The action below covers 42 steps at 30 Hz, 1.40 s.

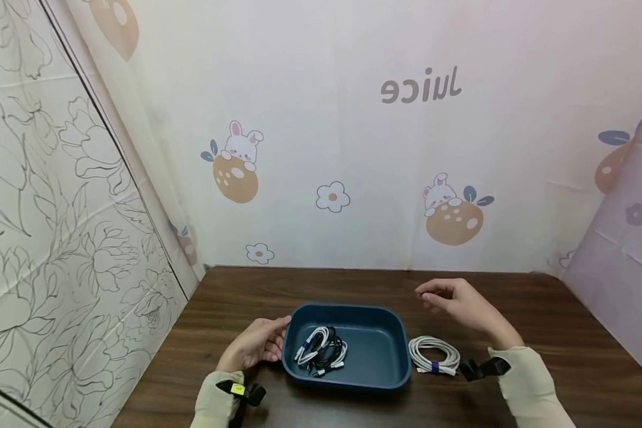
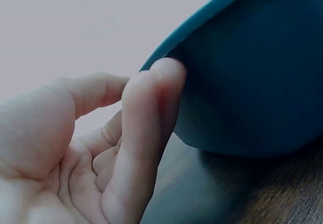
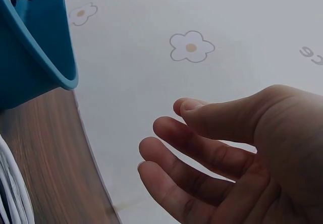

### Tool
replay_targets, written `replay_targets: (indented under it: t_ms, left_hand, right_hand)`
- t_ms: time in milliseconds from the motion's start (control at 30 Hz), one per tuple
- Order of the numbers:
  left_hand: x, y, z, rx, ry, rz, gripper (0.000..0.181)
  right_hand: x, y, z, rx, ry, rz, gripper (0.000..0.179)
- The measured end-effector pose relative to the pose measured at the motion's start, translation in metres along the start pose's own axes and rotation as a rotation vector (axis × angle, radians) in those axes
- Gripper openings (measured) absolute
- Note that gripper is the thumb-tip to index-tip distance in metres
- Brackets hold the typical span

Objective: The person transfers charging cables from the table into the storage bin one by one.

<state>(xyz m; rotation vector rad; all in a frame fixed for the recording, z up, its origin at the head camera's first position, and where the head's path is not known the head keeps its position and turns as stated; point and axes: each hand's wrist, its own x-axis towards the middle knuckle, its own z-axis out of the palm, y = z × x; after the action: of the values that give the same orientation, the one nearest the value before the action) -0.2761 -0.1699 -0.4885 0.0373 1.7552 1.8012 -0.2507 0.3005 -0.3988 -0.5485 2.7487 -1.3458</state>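
A dark blue rectangular plastic bin [image 1: 374,356] sits on the table. In its left part lies a bundle of black and white cables [image 1: 323,351]. My left hand [image 1: 259,342] holds the bin's left side, thumb at the rim and curled fingers against the outer wall; in the left wrist view, fingers [image 2: 144,118] hide part of that contact. A coiled white cable with a blue tie [image 1: 433,355] lies just right of the bin. Above and behind that coil, my right hand [image 1: 462,303] hovers with loosely bent fingers [image 3: 176,178] and holds nothing.
The dark wooden table [image 1: 246,291] meets a patterned curtain [image 1: 331,238] along its back edge. Another printed cloth [image 1: 85,238] hangs at the left. Both wrists carry black strapped-on cameras; the right one [image 1: 484,368] is close to the white coil.
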Motion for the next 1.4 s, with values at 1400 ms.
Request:
replay_targets:
  t_ms: [1400]
  left_hand:
    - [-0.002,0.01,0.0,-0.064,0.025,0.182,0.048]
  right_hand:
    - [-0.01,0.014,-0.012,-0.05,0.094,0.003,0.027]
